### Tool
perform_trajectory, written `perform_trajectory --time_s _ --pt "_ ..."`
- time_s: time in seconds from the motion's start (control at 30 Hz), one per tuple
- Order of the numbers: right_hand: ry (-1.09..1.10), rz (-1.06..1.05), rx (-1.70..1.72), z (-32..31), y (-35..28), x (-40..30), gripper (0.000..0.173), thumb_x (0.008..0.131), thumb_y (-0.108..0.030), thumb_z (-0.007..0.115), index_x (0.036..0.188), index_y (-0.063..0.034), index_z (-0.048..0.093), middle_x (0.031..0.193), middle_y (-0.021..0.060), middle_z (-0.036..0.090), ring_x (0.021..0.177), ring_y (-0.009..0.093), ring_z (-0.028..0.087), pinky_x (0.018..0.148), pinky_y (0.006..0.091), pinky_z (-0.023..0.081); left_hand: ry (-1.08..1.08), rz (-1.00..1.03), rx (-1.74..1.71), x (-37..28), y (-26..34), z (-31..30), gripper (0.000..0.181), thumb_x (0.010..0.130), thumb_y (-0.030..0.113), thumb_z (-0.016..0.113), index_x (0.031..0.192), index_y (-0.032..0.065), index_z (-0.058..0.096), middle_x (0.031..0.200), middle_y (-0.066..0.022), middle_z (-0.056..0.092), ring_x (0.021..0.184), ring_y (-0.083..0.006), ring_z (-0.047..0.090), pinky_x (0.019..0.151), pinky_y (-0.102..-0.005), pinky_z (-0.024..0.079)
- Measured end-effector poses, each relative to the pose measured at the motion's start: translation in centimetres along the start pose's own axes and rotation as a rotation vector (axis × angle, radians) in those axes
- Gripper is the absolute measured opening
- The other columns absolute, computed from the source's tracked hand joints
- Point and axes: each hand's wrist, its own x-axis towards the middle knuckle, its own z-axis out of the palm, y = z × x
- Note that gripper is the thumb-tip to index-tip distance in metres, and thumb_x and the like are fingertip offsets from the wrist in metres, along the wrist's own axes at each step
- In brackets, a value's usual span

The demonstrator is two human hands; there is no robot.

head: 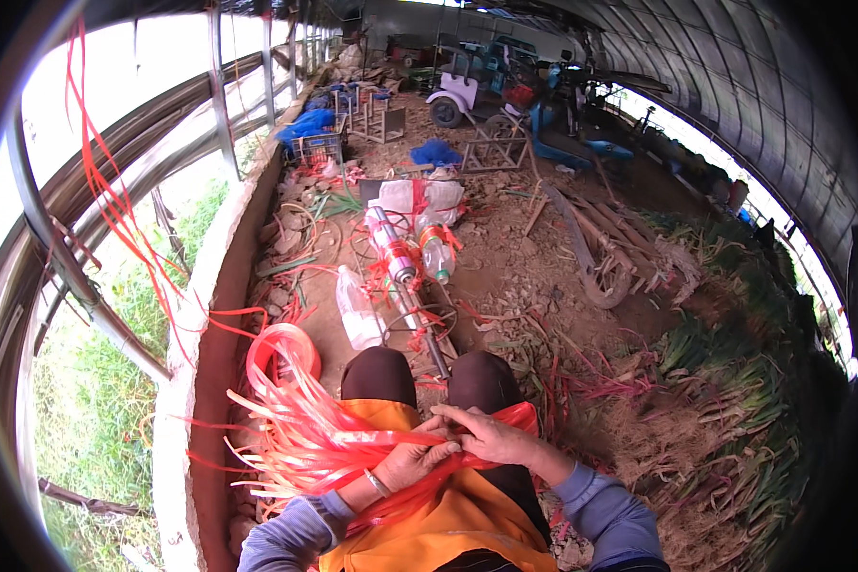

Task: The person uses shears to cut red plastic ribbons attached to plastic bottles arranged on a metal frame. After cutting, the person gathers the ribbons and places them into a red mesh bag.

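Across my lap, over an orange apron (486,511), lies a thick bundle of red plastic strapping strips (322,443). My left hand (413,463), with a metal bangle at the wrist, grips the strips near their middle. Touching it from the other side, my right hand (497,437) has its fingers bent over the same bundle. The fingertips meet and partly hide one another. Loose strip ends fan out to the left, and a folded end shows beyond my right hand. A looped roll of red strapping (284,354) sits beside my left knee.
Beyond my knees stands a metal-rod frame (407,286) tied with red strips, between clear plastic bottles (357,307). A low wall (214,343) runs along the left. Piled green onions (722,415) lie at right, near a wooden handcart (600,243). Three-wheeled vehicles (465,93) stand farther back.
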Motion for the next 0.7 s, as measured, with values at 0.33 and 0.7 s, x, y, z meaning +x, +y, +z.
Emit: perform_trajectory --time_s 0.33,0.7 --pt "0.104 -0.104 -0.346 0.2 1.3 -0.1 0.017 0.089 -0.022 0.06 0.085 -0.0061 0.059 0.076 0.0132 0.06 0.078 0.032 0.055 0.073 0.042 0.042 0.185 0.049 0.205 0.1 1.3 0.8 0.016 0.096 0.015 0.056 0.094 -0.0002 0.061 0.092 -0.0071 0.048 0.086 -0.0202 0.048 0.079 -0.0302 0.043" --pt "0.321 -0.132 -0.531 -0.6 -5.2 -1.4 0.027 0.086 -0.023 0.064 0.065 -0.0086 0.054 0.061 0.0097 0.056 0.059 0.029 0.058 0.056 0.0416 0.044 0.14 -0.414 -0.111 -0.2 -0.4 0.0 0.027 0.101 0.026 0.048 0.098 0.0025 0.061 0.079 0.0 0.057 0.074 -0.0078 0.053 0.067 -0.0243 0.044"
